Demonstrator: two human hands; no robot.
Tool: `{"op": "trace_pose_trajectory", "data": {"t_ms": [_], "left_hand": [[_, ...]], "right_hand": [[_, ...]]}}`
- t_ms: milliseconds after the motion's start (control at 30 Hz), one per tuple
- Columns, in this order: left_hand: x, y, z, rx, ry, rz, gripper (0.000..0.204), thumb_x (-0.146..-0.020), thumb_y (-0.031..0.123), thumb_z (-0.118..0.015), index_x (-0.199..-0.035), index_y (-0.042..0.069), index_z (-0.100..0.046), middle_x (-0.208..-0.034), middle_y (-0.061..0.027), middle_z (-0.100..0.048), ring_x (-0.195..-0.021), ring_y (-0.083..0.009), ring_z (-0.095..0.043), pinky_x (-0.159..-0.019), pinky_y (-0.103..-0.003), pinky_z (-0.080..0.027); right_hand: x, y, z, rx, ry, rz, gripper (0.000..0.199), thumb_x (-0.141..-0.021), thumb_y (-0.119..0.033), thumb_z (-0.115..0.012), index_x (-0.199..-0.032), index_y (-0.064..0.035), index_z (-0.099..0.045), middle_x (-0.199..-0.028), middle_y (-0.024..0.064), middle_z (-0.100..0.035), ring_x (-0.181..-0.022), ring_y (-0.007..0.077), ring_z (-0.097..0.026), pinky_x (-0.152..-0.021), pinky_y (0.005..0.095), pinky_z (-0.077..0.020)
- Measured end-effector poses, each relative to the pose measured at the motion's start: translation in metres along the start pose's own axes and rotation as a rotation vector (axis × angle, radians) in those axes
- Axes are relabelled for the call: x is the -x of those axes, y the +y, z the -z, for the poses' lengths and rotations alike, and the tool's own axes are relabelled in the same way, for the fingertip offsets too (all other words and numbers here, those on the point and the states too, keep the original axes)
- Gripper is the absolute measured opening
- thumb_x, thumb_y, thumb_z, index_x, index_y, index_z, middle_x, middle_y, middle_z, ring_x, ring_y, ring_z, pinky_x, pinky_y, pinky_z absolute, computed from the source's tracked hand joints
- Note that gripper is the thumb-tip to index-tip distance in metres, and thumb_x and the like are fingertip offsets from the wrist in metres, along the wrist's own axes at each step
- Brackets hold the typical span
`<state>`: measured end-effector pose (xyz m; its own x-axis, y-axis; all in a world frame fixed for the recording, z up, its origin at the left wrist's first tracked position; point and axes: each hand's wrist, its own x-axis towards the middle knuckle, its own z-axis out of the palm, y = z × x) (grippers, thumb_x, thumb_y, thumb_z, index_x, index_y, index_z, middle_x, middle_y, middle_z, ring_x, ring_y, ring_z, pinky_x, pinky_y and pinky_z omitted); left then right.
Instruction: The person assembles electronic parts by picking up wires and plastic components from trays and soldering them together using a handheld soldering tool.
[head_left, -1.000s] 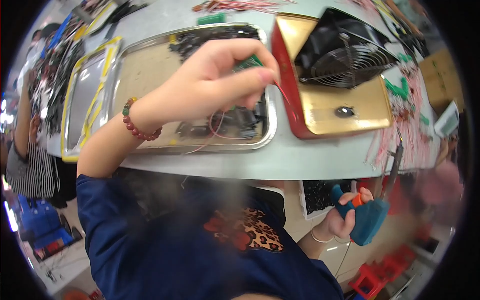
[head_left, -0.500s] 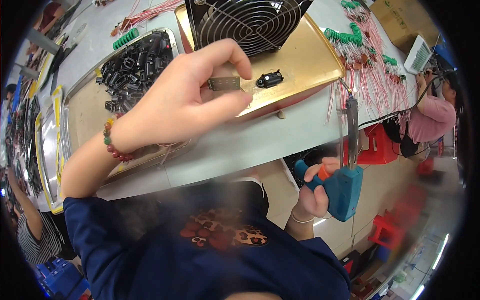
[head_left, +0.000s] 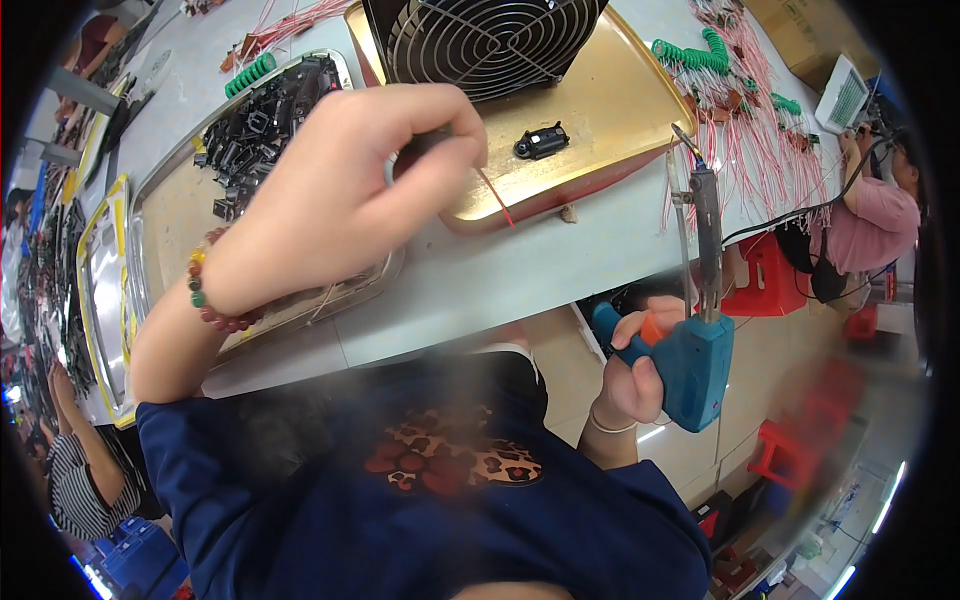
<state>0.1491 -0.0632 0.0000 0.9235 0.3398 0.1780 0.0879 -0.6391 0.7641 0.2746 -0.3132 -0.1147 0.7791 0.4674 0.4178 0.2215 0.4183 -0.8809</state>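
Observation:
My left hand [head_left: 350, 180], with a beaded bracelet [head_left: 196, 285] at its wrist, is raised in front of the gold tray [head_left: 610, 130]. Thumb and forefinger are pinched, and a thin red wire [head_left: 497, 200] sticks out from them; the small circuit board seen there earlier is now mostly hidden by the fingers. A small black plastic housing [head_left: 541, 142] lies on the tray, right of that hand. My right hand [head_left: 637, 375] grips a teal soldering gun [head_left: 697, 370] with an orange trigger. Its metal tip [head_left: 685, 138] points up, beside the tray's right corner.
A black fan with a wire guard [head_left: 500, 45] stands on the gold tray. Black plastic parts [head_left: 250, 140] fill part of a tray at left. Green coiled tubes [head_left: 690, 55] and red-and-white wires [head_left: 750, 160] lie at right. Beyond sits a co-worker in pink [head_left: 870, 225] near red stools [head_left: 765, 280].
My left hand has turned and drawn slightly left, covering the circuit board and bringing the red wire into view. The soldering gun in my right hand has shifted slightly right and up.

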Motion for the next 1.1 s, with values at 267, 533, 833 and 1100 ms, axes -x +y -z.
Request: {"op": "trace_pose_trajectory", "data": {"t_ms": [267,533,833,1100], "left_hand": [[-0.003,-0.002,-0.011,0.019,-0.077,0.047,0.010,-0.079,0.003,-0.052,-0.084,-0.002,-0.058,-0.072,-0.0065,-0.059,-0.066,-0.0114,-0.054,-0.059,-0.025,-0.042],[-0.004,-0.002,-0.010,0.027,-0.090,0.061,0.010,-0.078,0.004,-0.053,-0.083,-0.002,-0.058,-0.070,-0.0050,-0.057,-0.062,-0.0089,-0.050,-0.053,-0.022,-0.038],[-0.008,-0.016,-0.023,-0.152,0.106,-0.151,0.008,-0.080,0.007,-0.054,-0.078,-0.001,-0.056,-0.065,-0.0087,-0.055,-0.056,-0.0180,-0.054,-0.050,-0.028,-0.041],[-0.017,-0.024,-0.039,-0.403,0.234,-0.254,0.013,-0.083,0.009,-0.056,-0.074,0.000,-0.053,-0.061,-0.0134,-0.051,-0.054,-0.0299,-0.053,-0.050,-0.036,-0.044]], "right_hand": [[-0.003,-0.001,-0.002,-0.009,-0.058,0.072,0.047,-0.070,-0.014,-0.057,-0.109,0.0087,-0.044,-0.105,0.0246,-0.048,-0.058,0.0219,-0.053,-0.056,0.0266,-0.0417],[-0.005,0.000,-0.001,-0.011,-0.080,0.091,0.043,-0.072,-0.013,-0.058,-0.107,0.0086,-0.047,-0.109,0.0250,-0.049,-0.059,0.0224,-0.054,-0.055,0.0262,-0.0414],[-0.007,-0.004,-0.002,0.045,-0.143,0.072,0.050,-0.071,-0.013,-0.059,-0.114,0.0092,-0.047,-0.112,0.0246,-0.050,-0.061,0.0218,-0.054,-0.055,0.0258,-0.0426],[-0.010,-0.006,-0.003,0.342,-0.095,0.021,0.034,-0.073,-0.024,-0.066,-0.091,0.0051,-0.061,-0.083,0.0117,-0.059,-0.071,0.0194,-0.056,-0.065,0.0293,-0.0434]]}}
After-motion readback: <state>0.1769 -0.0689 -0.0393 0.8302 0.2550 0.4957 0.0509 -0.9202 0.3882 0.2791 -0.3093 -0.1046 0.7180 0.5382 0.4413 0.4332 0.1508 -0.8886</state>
